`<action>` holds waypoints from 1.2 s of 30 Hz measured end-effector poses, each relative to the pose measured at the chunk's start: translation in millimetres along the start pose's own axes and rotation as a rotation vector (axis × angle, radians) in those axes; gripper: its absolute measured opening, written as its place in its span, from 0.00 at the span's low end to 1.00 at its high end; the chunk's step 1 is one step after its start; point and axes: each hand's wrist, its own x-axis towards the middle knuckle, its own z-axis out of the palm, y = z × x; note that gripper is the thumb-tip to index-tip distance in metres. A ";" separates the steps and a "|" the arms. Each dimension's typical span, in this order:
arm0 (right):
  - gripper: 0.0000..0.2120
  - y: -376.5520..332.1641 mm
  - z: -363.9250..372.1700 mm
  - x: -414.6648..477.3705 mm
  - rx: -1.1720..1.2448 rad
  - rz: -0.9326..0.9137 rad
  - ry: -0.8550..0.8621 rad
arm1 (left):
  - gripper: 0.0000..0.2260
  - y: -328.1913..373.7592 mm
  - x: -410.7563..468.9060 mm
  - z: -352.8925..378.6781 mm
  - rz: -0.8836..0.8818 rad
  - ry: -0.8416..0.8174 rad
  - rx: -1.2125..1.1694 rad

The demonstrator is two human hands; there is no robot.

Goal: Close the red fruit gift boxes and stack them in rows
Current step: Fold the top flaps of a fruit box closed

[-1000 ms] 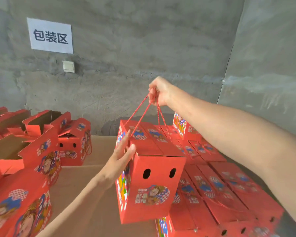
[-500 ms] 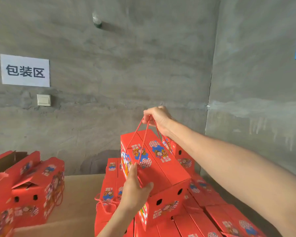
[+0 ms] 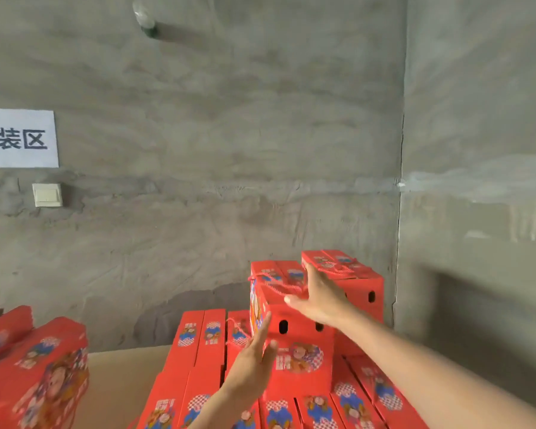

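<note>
A closed red gift box [image 3: 297,345] with two round holes and a cartoon print stands on the upper layer of the red box stack [image 3: 198,360], beside another upper-layer box [image 3: 358,289] by the wall corner. Its red rope handle [image 3: 279,286] lies loose on its top. My right hand [image 3: 317,300] hovers flat over the top of the box, fingers spread and straight. My left hand [image 3: 256,363] rests with straight fingers against the box's left front corner.
Several more red boxes [image 3: 41,370] stand at the left on a brown cardboard sheet [image 3: 121,385]. Grey concrete walls meet in a corner behind the stack. A white sign [image 3: 19,139] and a light switch [image 3: 47,195] hang on the left wall.
The box went from hanging by its rope handle to standing on the stack. My right hand let go of the handle and opened; my left hand slid to the box's corner.
</note>
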 end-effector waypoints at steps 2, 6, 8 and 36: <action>0.45 19.5 40.7 -11.5 -0.219 -0.150 -0.138 | 0.27 -14.0 0.4 5.9 -0.068 -0.040 0.110; 0.50 26.7 80.4 -2.2 -0.461 -0.309 0.070 | 0.27 -45.9 -7.4 13.7 -0.221 -0.188 0.401; 0.55 27.6 89.7 9.2 -0.505 -0.319 0.170 | 0.23 -61.0 -12.2 16.0 -0.257 -0.285 0.496; 0.16 23.8 77.7 -194.8 -0.182 -0.221 -0.418 | 0.08 -32.4 -153.1 5.0 -0.117 0.060 0.365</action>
